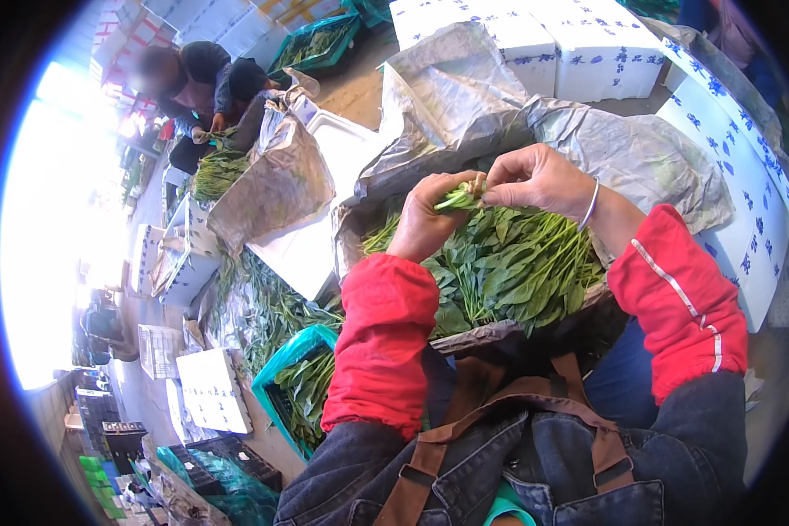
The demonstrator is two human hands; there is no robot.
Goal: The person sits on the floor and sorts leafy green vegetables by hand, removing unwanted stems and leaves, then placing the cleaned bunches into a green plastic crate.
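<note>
My left hand (427, 214) grips a small bunch of green stems (457, 197) with the cut ends towards my right hand. Thumb and fingers of my right hand (539, 181) pinch at a brownish band or strip (478, 187) around those stems. Whether the band is tied cannot be seen. Below both hands, leafy greens (493, 269) lie in a box lined with brownish paper (480, 334). Their long stems (565, 246) point to the upper right. The leaves of the held bunch are mostly hidden behind my left hand.
Crumpled paper (450, 92) rises behind the box. White foam boxes (605, 59) with printed writing stand at the back and right. At left are a teal-lined crate of greens (302, 388), loose greens (283, 309) and a foam lid (214, 391). Another person (204, 79) handles greens at upper left.
</note>
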